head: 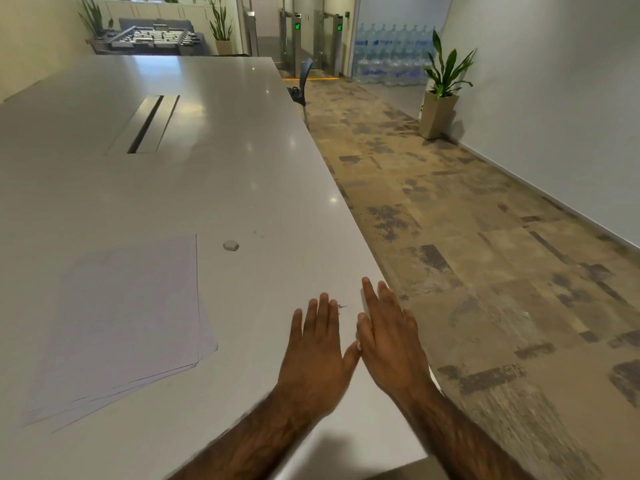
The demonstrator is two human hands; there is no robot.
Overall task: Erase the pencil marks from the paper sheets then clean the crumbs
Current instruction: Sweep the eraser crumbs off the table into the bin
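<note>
Near the desk's (242, 188) right edge, the left hand (317, 351) and right hand (389, 344) were held side by side, fingers (323, 306) straight, close together, nothing held. A few crumbs (341, 305) were seen between their fingertips. The paper sheets (128, 323) were stacked to the left.

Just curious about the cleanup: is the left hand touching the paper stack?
Apart. The head view shows bare table between the left hand and the paper stack.

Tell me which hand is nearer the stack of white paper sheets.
Left. The left hand lies right of the stack of white paper sheets; the right hand sits farther right, beyond it.
</note>
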